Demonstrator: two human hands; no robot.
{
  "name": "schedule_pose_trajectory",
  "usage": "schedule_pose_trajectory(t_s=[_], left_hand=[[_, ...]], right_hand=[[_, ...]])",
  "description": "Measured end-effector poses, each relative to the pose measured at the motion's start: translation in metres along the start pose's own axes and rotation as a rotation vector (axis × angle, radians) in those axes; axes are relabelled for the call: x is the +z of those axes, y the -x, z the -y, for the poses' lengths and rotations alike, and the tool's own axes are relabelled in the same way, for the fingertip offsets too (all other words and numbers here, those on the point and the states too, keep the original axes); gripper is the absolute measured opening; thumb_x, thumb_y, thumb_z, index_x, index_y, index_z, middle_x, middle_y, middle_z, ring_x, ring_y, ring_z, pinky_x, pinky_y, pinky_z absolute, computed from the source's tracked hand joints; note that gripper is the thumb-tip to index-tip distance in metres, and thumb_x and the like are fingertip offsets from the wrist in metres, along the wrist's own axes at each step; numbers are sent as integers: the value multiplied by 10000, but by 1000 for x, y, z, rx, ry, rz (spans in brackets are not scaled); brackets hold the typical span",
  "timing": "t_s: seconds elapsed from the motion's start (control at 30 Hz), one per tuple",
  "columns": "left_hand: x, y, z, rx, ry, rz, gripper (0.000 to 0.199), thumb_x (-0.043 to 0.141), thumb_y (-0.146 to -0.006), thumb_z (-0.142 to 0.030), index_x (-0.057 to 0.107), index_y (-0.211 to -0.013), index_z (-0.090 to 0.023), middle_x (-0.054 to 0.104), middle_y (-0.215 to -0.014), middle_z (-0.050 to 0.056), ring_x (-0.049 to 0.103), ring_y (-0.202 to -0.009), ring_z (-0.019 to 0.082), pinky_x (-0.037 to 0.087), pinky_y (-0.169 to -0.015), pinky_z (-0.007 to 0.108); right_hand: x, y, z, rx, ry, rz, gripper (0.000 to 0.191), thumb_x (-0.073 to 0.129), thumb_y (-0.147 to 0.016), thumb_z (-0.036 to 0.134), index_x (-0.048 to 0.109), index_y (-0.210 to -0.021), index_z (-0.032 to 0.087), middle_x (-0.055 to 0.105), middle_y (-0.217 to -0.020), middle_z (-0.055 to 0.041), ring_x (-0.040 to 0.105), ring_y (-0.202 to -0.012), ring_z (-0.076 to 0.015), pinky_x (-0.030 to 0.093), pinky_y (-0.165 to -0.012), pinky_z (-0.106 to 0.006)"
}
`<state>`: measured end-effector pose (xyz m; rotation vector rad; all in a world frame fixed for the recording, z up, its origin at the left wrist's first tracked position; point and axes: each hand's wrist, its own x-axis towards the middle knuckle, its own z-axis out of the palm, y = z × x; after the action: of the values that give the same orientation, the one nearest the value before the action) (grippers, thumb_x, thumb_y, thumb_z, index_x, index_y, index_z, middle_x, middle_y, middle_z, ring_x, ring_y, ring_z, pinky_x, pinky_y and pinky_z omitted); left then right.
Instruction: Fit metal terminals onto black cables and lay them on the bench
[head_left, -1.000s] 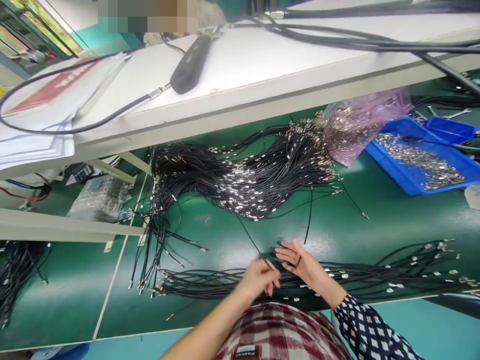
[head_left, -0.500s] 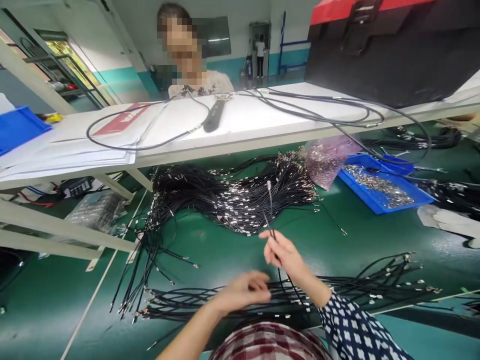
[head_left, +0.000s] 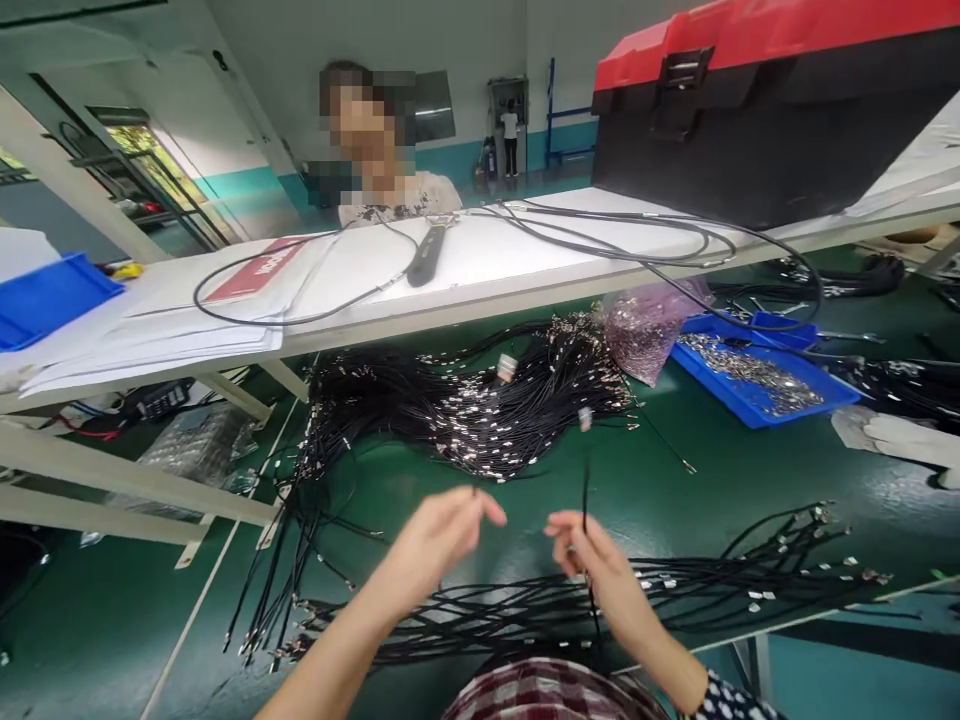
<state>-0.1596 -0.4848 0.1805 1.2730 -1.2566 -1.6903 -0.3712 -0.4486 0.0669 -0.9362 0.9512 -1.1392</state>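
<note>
My right hand pinches a thin black cable that stands upright between its fingers, with a blurred silvery tip above. To its left, my left hand has its fingers curled together; a small dark bit shows at the fingertips, too small to identify. Below both hands lies a spread row of black cables with metal ends. Beyond them a large bundle of black cables with many shiny white or metal pieces rests on the green table.
A white shelf crosses above the table, holding looped cables, papers, a dark-handled tool and a red-black toolbox. Blue tray with metal parts and pink bag sit right. A person is behind the shelf.
My left hand has moved up and left, its fingers now curled near the bundle. My right hand has shifted slightly right and down, still with a cable. The view has tilted upward.
</note>
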Motion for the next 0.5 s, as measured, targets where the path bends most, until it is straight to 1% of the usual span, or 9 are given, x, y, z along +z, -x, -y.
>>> schedule_pose_trajectory(t_s=[0.03, 0.07, 0.13, 0.2, 0.27, 0.33, 0.4, 0.47, 0.5], left_hand=[[6, 12, 4, -42, -131, 80, 348, 497, -912, -444, 651, -877, -134, 316, -566, -56, 243, -509, 89, 177, -463, 211], [12, 22, 8, -77, -250, 146, 366, 456, -927, -455, 653, -879, -149, 335, -595, -45, 286, -544, 99, 213, -492, 215], [20, 39, 15, -142, -384, 213, 402, 392, -940, -482, 651, -900, -177, 361, -642, -33, 339, -604, 118, 265, -550, 223], [25, 50, 20, -213, -430, 223, 435, 361, -934, -518, 649, -928, -193, 377, -647, -30, 363, -630, 135, 290, -583, 233], [28, 56, 27, -239, -461, 183, 433, 368, -922, -531, 656, -954, -209, 458, -682, -16, 417, -687, 158, 329, -646, 243], [29, 61, 34, -230, -479, 165, 396, 397, -918, -506, 669, -948, -220, 571, -808, 11, 482, -816, 192, 353, -763, 261], [31, 63, 40, -242, -440, 216, 350, 434, -914, -476, 668, -963, -220, 603, -902, 26, 499, -887, 205, 352, -828, 275], [34, 62, 42, -267, -319, 266, 337, 455, -912, -472, 623, -1054, -216, 564, -837, 15, 491, -793, 172, 372, -763, 266], [36, 61, 40, -260, -246, 262, 349, 460, -913, -472, 583, -1113, -213, 530, -800, 3, 470, -737, 152, 373, -715, 255]], right_hand=[[-3, -7, 12, -1, -68, -57, 283, 527, -942, 436, 637, -1088, 220, 557, -817, -10, 420, -531, -73, 341, -483, -200], [-5, -13, 26, -6, -134, -83, 275, 549, -934, 424, 626, -1105, 223, 489, -749, 21, 289, -464, -46, 236, -425, -185], [-5, -23, 53, -45, -237, -70, 304, 560, -931, 415, 600, -1168, 228, 412, -713, 43, 169, -457, -35, 140, -415, -187], [-2, -29, 75, -103, -272, -28, 334, 553, -933, 420, 594, -1196, 218, 417, -713, 39, 151, -462, -31, 129, -420, -192], [2, -31, 89, -114, -221, 12, 309, 583, -916, 402, 630, -1139, 194, 451, -699, 31, 176, -460, -26, 132, -421, -196], [6, -29, 93, -70, -127, 29, 241, 633, -885, 369, 665, -1018, 170, 487, -662, 26, 231, -460, -27, 137, -419, -195], [11, -25, 94, -10, -59, 39, 202, 664, -861, 352, 663, -903, 155, 516, -620, 25, 267, -457, -32, 139, -412, -193], [18, -20, 93, 37, -27, 75, 210, 672, -851, 353, 649, -843, 145, 536, -592, 27, 279, -444, -32, 158, -406, -188], [21, -17, 93, 56, -12, 114, 213, 677, -846, 349, 645, -824, 139, 544, -588, 26, 303, -445, -33, 189, -410, -183]])
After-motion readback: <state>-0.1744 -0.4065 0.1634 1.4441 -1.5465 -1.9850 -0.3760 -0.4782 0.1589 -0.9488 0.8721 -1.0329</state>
